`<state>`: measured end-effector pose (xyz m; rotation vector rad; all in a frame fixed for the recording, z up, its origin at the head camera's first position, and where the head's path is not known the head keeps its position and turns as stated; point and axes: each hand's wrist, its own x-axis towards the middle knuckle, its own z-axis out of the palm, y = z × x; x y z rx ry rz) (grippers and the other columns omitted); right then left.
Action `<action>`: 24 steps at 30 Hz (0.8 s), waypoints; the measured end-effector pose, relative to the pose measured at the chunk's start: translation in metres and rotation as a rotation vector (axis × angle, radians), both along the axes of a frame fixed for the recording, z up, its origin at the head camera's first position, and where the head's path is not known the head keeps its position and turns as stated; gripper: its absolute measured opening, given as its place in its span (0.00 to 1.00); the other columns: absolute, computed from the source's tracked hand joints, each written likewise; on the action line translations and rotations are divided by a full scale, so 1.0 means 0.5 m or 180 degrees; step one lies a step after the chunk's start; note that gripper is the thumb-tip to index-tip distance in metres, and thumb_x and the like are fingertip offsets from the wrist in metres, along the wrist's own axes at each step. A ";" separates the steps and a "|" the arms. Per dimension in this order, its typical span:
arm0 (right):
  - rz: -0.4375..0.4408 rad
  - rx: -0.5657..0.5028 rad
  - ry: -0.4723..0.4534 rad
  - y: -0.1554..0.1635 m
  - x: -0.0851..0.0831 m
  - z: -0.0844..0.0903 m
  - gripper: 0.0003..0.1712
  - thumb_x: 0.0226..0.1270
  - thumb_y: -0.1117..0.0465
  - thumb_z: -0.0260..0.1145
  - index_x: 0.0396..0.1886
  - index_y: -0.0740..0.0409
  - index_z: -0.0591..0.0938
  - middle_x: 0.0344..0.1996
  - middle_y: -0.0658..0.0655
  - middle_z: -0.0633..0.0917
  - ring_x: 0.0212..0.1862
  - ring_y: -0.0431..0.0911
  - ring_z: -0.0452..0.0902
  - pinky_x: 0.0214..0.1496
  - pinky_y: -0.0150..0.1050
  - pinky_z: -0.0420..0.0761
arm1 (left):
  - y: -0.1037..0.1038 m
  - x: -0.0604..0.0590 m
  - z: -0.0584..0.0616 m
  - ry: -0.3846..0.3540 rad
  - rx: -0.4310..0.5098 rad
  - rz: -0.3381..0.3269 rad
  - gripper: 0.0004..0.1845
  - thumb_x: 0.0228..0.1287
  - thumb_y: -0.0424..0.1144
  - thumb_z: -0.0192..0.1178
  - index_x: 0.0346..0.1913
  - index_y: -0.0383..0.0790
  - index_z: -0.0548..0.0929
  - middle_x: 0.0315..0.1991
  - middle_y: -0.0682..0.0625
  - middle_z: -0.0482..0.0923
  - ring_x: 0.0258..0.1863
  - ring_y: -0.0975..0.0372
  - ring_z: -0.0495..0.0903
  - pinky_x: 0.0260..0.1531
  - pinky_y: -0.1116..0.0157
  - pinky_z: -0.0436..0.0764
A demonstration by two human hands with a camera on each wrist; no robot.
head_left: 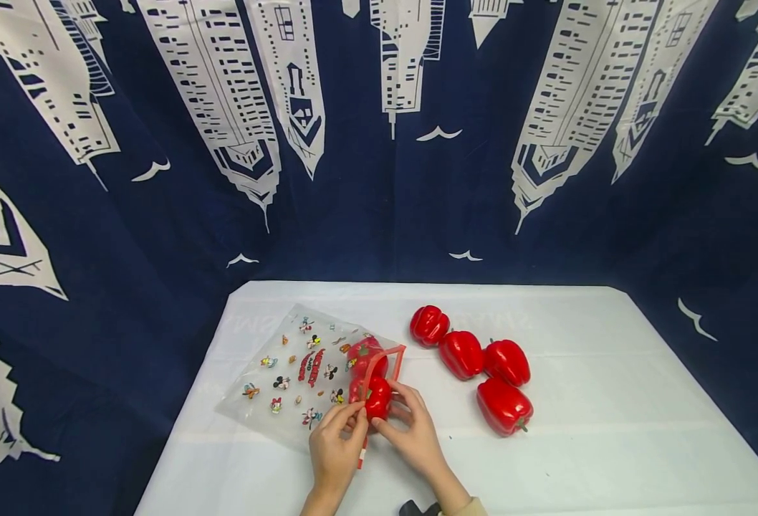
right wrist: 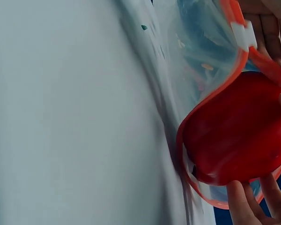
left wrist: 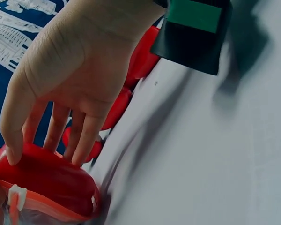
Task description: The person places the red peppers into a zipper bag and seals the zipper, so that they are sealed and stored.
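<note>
Head view: both hands [head_left: 379, 430] hold pepper [head_left: 377, 396] in bag [head_left: 289, 373] mouth.

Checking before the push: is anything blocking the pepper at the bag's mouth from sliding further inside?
Possibly. Another red pepper already lies inside the bag, just beyond the pepper at the mouth. The orange rim is held open around it.

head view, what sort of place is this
Probably a staged recording setup rather than a kitchen: a table under a white cloth, a navy skyscraper-print curtain closing it in, and red bell peppers beside a cartoon-print zip bag.
</note>
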<state>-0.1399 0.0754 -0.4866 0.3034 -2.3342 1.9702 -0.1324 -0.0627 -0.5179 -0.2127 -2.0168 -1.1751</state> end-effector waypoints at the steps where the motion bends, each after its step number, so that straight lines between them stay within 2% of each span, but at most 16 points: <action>1: -0.0012 0.0006 0.0005 0.001 -0.001 0.001 0.36 0.52 0.68 0.72 0.62 0.61 0.70 0.55 0.62 0.73 0.56 0.58 0.70 0.54 0.52 0.74 | 0.000 0.000 -0.001 0.0038 -0.0024 0.0008 0.08 0.47 0.25 0.65 0.33 0.37 0.86 0.27 0.54 0.81 0.21 0.69 0.76 0.23 0.78 0.74; 5: -0.0049 -0.0030 0.0048 0.004 -0.006 -0.003 0.36 0.53 0.68 0.71 0.63 0.62 0.69 0.55 0.63 0.73 0.56 0.59 0.70 0.53 0.52 0.75 | -0.002 -0.002 -0.003 0.0084 -0.0092 0.0018 0.09 0.47 0.26 0.65 0.34 0.37 0.86 0.28 0.52 0.82 0.23 0.67 0.77 0.25 0.76 0.75; 11: -0.0129 -0.0170 0.0025 0.007 -0.024 -0.052 0.37 0.53 0.67 0.72 0.64 0.59 0.69 0.56 0.61 0.72 0.57 0.57 0.71 0.53 0.46 0.76 | -0.004 -0.003 -0.001 -0.0016 -0.0030 -0.0026 0.09 0.48 0.26 0.64 0.34 0.37 0.86 0.28 0.54 0.82 0.24 0.68 0.77 0.27 0.78 0.75; 16: -0.0081 -0.0338 0.0032 0.003 -0.029 -0.076 0.38 0.53 0.64 0.73 0.63 0.61 0.68 0.57 0.62 0.71 0.57 0.58 0.71 0.52 0.42 0.77 | 0.001 -0.003 0.000 0.0120 0.0014 -0.0064 0.07 0.49 0.26 0.64 0.34 0.35 0.86 0.28 0.51 0.82 0.24 0.66 0.77 0.27 0.77 0.75; 19: -0.0089 -0.0383 0.0040 -0.004 -0.025 -0.070 0.37 0.52 0.65 0.73 0.63 0.63 0.69 0.57 0.63 0.72 0.56 0.59 0.71 0.51 0.42 0.77 | 0.004 -0.004 0.001 0.0226 0.0035 -0.0085 0.07 0.48 0.25 0.65 0.33 0.35 0.86 0.28 0.50 0.81 0.23 0.65 0.77 0.25 0.76 0.75; 24: -0.0200 -0.0389 0.0044 -0.019 -0.012 -0.028 0.36 0.51 0.69 0.73 0.61 0.68 0.70 0.54 0.67 0.73 0.54 0.63 0.72 0.50 0.49 0.77 | 0.005 -0.005 0.003 0.0331 0.0053 -0.0096 0.09 0.46 0.23 0.65 0.33 0.34 0.86 0.28 0.49 0.81 0.22 0.65 0.77 0.23 0.75 0.76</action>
